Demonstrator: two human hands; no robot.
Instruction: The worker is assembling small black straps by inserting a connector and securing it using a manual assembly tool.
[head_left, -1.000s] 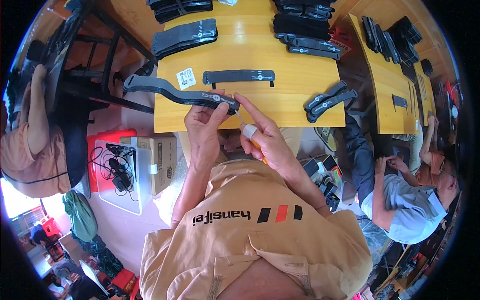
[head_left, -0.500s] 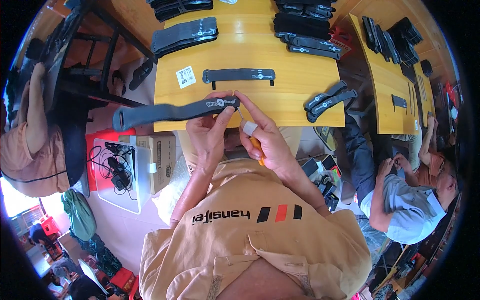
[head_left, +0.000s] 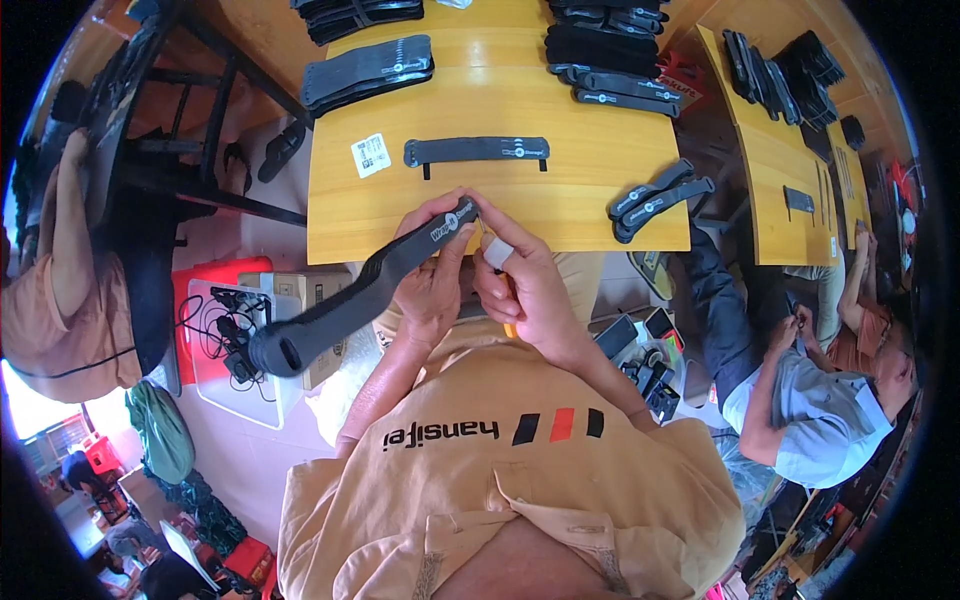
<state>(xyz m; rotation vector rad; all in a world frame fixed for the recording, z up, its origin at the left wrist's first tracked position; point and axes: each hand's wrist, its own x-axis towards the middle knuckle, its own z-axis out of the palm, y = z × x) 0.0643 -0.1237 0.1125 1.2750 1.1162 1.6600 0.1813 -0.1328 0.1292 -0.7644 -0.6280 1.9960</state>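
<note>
My left hand [head_left: 432, 292] is closed on one end of a black hook-and-loop strap [head_left: 365, 290]. The strap slants down to the left, and its far end has an oval slot. Close against that gripped end, my right hand [head_left: 535, 295] is closed round a small tool with an orange-yellow handle [head_left: 510, 328] and a thin metal shaft. A white wrap [head_left: 497, 254] covers part of one of its digits. The tool's tip meets the strap's end near my fingertips; exactly how they touch is hidden. Another black strap [head_left: 478, 150] lies flat on the table just beyond my hands.
On the yellow wooden table [head_left: 580, 215] are a white label sheet [head_left: 369, 155], a strap pile [head_left: 368, 73] at left, stacked straps [head_left: 615, 88] at far right and loose straps [head_left: 655, 202] near the right edge. A bin of cables [head_left: 240, 350] stands at left. A co-worker [head_left: 800, 400] sits at right.
The strap's free end has swung down and toward me, from nearly level to a steep slant. My left hand has turned with it, and the tool's handle shows less in my right hand.
</note>
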